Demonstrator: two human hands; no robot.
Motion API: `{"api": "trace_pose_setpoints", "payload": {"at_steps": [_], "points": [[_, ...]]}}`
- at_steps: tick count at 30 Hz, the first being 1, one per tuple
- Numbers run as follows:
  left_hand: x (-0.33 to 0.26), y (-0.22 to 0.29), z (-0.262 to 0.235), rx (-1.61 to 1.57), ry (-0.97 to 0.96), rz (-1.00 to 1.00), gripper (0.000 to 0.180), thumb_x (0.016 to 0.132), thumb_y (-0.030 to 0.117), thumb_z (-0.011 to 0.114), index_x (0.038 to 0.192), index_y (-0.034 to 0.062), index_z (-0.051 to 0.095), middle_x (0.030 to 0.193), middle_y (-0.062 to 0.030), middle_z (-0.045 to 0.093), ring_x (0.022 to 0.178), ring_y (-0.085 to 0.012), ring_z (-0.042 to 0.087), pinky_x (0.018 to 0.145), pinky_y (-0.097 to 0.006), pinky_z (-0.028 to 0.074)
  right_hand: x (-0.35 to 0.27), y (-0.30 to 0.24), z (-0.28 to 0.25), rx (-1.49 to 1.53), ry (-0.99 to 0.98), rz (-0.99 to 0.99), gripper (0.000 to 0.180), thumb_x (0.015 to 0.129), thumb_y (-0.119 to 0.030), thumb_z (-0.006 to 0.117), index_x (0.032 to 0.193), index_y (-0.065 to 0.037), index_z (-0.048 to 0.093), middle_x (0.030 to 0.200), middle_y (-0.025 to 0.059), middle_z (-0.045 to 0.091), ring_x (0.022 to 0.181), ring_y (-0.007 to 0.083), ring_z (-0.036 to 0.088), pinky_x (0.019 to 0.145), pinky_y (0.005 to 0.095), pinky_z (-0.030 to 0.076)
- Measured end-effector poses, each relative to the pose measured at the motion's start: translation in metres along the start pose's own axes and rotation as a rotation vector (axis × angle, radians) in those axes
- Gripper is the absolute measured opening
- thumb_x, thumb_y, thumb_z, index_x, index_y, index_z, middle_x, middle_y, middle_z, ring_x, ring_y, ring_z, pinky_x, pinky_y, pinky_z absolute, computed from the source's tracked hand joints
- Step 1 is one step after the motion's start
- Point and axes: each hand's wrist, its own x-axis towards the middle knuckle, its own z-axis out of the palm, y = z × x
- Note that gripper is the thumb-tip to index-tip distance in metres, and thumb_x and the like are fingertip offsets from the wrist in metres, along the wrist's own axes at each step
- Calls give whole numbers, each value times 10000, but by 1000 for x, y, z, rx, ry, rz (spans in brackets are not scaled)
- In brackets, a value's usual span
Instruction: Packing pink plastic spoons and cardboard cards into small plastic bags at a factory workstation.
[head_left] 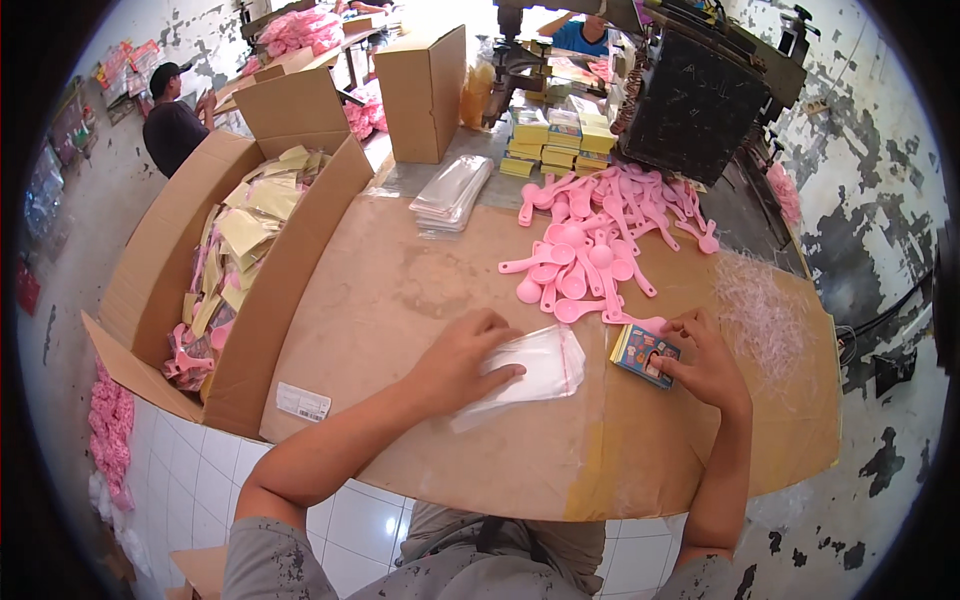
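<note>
My left hand rests over the left part of a stack of clear plastic bags, its thumb and fingers spread. On the right, a small stack of blue printed cards lies on the cardboard-covered table. The thumb of my right hand touches these cards, while its bent fingers are apart from the thumb, close to the handle end of a pink measuring spoon. Beyond both hands is a heap of pink measuring spoons. I see nothing gripped in either hand.
An open cardboard box of packed pieces stands at left. Farther back lie more plastic bags and stacked yellow-edged cards beside a black machine. Thin clear plastic strips lie at right. Other people are in the background.
</note>
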Motion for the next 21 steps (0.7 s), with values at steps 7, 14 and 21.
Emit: {"api": "trace_pose_setpoints", "payload": {"at_steps": [7,14,21], "points": [[47,-90,-153,246,573,-113,292,853,132,774,1095,-15,704,1120,-166,700,1078,-325,663,980,-387,505,-7,1,-5,70,-57,140,414,825,-250,829,1107,19,689,1031,141,648,985,285,651,884,383,518],[-40,-288,-289,475,59,-774,742,956,569,605,1456,27,527,1502,-236,493,1419,-354,441,1174,-420,349,2,-2,8,9,-53,47,404,849,-270,796,1119,12,690,1032,149,632,965,308,631,868,405,505],[-127,-246,-306,562,-89,-919,845,924,618,617,1472,-14,498,1554,-268,424,1443,-364,424,1201,-411,324,-6,-13,4,-45,-8,65,389,868,-252,768,1135,17,682,1042,153,622,976,334,617,884,410,492]]}}
